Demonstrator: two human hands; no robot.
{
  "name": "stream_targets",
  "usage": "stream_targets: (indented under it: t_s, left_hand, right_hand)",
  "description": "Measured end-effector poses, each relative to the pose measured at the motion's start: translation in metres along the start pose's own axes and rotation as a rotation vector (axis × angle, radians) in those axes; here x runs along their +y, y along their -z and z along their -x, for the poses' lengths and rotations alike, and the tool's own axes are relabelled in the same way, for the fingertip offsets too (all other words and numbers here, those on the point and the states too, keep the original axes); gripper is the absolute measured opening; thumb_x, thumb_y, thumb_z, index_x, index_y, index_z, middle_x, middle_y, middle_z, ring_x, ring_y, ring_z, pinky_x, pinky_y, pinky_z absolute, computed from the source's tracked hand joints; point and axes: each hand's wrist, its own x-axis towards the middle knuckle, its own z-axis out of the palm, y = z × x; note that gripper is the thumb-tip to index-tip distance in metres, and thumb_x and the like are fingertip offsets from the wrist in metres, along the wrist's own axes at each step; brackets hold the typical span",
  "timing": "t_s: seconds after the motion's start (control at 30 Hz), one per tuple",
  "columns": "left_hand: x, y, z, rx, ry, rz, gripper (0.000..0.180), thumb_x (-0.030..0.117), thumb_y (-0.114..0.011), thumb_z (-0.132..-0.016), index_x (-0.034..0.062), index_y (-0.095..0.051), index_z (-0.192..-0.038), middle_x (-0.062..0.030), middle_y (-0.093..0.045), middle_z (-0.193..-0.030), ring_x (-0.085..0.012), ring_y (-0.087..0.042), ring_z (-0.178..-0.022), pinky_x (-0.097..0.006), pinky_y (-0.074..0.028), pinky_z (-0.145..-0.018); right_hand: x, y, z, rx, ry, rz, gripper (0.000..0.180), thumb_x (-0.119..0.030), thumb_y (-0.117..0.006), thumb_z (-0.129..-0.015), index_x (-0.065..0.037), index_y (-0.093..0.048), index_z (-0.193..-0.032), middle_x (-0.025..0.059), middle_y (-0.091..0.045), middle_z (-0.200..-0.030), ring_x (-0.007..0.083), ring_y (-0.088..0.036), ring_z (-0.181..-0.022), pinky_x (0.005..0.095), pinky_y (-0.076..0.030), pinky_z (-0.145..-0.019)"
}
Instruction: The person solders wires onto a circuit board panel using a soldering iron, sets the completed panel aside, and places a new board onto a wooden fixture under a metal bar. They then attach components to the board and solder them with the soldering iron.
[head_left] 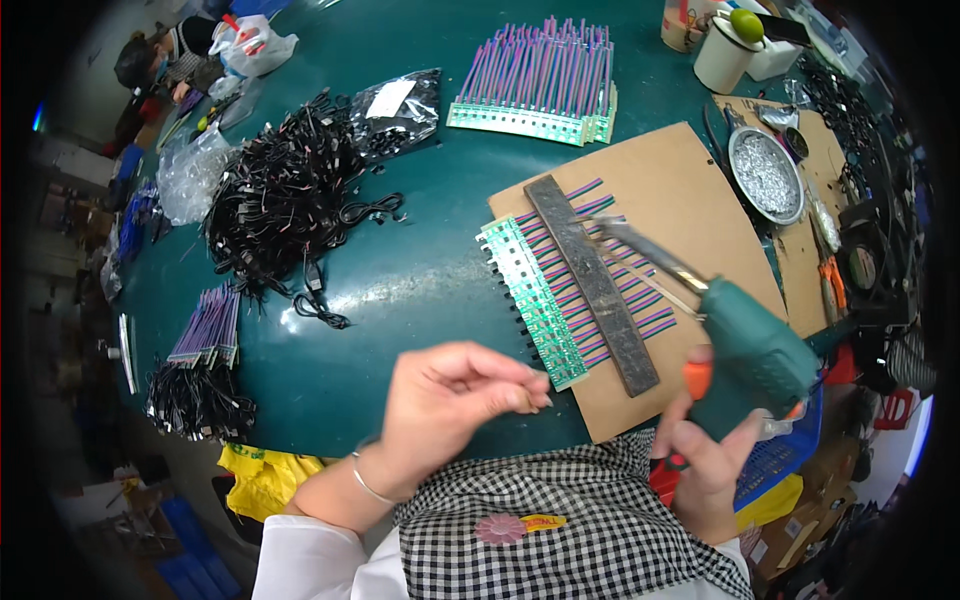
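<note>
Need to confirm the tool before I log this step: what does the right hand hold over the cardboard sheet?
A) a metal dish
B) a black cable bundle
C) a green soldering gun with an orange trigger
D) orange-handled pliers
C: the right hand grips the green soldering gun, its tip over the wired green circuit board strip on the cardboard sheet.

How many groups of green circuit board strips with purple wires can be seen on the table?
3. One green strip lies on the cardboard under a dark bar; a stack sits at the far edge; a bundle lies at the left. Others may be hidden.
</note>
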Motion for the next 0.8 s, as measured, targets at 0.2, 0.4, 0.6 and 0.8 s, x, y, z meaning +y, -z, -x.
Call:
stream_targets:
  t_s: [0.2,0.4,0.6,0.8]
  left_hand:
    - [-0.027,-0.013,0.005,-0.16,-0.269,-0.194,0.021,-0.004,-0.076,-0.063,0.0018,-0.069,-0.082,-0.0099,-0.065,-0.085,-0.0156,-0.063,-0.072,-0.025,-0.052,-0.067]
    - [-0.031,-0.018,0.005,-0.191,-0.389,-0.353,0.021,-0.001,-0.078,-0.062,0.0021,-0.069,-0.08,-0.0083,-0.065,-0.082,-0.0147,-0.062,-0.069,-0.025,-0.051,-0.06]
    - [-0.022,-0.02,0.01,-0.192,-0.296,-0.508,0.019,0.005,-0.079,-0.064,0.0009,-0.068,-0.078,-0.0084,-0.065,-0.074,-0.0148,-0.061,-0.064,-0.025,-0.049,-0.056]
    - [-0.012,-0.012,0.012,-0.339,-0.117,-0.556,0.008,0.003,-0.07,-0.074,-0.0014,-0.067,-0.08,-0.0108,-0.067,-0.073,-0.0142,-0.063,-0.059,-0.023,-0.05,-0.054]
  right_hand:
    - [0.017,-0.003,-0.002,-0.417,-0.068,0.034,0.06,0.009,-0.063,-0.071,0.006,-0.035,-0.124,0.0148,-0.05,-0.109,0.0175,-0.06,-0.073,0.0238,-0.05,-0.052]
    - [0.014,-0.018,0.001,-0.292,-0.08,-0.104,0.021,0.007,-0.063,-0.076,0.004,-0.055,-0.095,0.0063,-0.061,-0.078,0.0094,-0.059,-0.069,0.0218,-0.049,-0.06]
    - [0.018,-0.005,-0.001,-0.474,-0.034,0.129,0.057,0.013,-0.063,-0.071,0.004,-0.038,-0.122,0.0138,-0.046,-0.121,0.015,-0.059,-0.076,0.0258,-0.05,-0.063]
    - [0.017,-0.003,0.001,-0.422,-0.135,0.355,0.012,0.002,-0.069,-0.07,-0.002,-0.063,-0.079,0.0054,-0.063,-0.072,0.012,-0.062,-0.066,0.0243,-0.049,-0.06]
